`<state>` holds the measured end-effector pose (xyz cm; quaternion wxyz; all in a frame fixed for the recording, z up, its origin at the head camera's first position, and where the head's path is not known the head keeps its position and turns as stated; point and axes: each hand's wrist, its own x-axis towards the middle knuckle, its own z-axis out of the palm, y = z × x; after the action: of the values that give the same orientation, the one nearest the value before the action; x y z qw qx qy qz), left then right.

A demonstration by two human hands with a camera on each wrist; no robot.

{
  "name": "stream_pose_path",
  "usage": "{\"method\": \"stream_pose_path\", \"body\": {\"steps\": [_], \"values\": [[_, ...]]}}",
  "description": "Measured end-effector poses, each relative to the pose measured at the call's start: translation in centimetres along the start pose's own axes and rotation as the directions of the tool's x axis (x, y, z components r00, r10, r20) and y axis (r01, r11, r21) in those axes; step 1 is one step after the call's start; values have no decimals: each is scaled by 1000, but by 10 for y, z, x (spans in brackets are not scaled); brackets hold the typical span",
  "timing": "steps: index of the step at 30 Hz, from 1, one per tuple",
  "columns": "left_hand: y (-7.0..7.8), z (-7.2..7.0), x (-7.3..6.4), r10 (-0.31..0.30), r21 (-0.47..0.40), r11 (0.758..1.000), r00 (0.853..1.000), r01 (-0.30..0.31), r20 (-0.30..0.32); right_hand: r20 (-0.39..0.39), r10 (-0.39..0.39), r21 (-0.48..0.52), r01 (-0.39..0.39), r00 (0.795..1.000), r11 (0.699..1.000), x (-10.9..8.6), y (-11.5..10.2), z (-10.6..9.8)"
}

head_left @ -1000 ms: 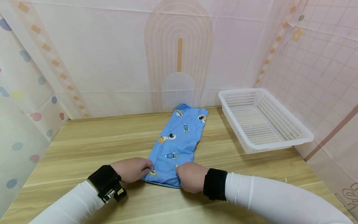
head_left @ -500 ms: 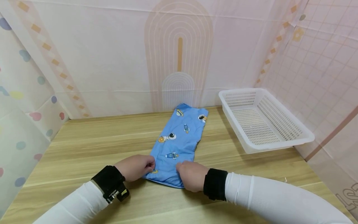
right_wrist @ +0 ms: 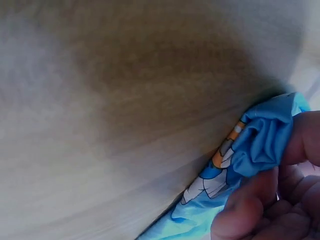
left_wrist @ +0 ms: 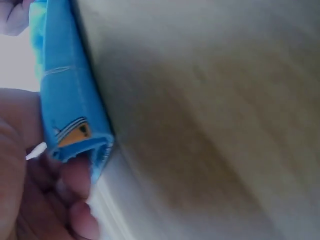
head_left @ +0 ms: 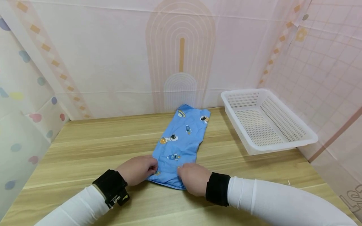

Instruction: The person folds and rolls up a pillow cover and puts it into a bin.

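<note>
A folded blue cloth (head_left: 183,135) printed with rockets and astronauts lies lengthwise on the wooden table, its narrow near end between my two hands. My left hand (head_left: 138,169) pinches the near left corner. In the left wrist view a fingertip sits inside the open fold of the cloth (left_wrist: 70,100), beside an orange print. My right hand (head_left: 195,179) grips the near right corner. Up close in the right wrist view, the fabric (right_wrist: 265,140) is bunched in creases between thumb and fingers. Part of the near edge is hidden under both hands.
A white perforated plastic basket (head_left: 282,147) stands at the back right of the table (head_left: 99,138), with nothing inside it. A patterned curtain (head_left: 113,62) hangs along the back edge, and more patterned sheets enclose both sides.
My left hand has shifted slightly right and away from me, carrying the near left corner inward and covering more of its yellow print. My right hand keeps its place, and the basket stays put.
</note>
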<state>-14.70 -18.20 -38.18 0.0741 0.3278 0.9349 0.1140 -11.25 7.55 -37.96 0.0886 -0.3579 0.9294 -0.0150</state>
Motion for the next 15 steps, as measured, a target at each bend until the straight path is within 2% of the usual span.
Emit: {"method": "stream_pose_path", "body": {"steps": [3,6,12,15], "values": [[-4,3,0,51,-14,999,998,-51,-31,29,9,-12,-9,1000,1000,1,0,0],[-7,5,0,99,-48,994,995,-101,-30,42,18,-6,-18,999,1000,0,-1,0],[-12,0,-6,107,-154,983,993,-99,42,55,23,57,-26,998,998,-1,1,-1],[-14,-3,-7,117,-171,980,990,-103,76,75,31,49,-34,997,998,-1,2,-2]]}}
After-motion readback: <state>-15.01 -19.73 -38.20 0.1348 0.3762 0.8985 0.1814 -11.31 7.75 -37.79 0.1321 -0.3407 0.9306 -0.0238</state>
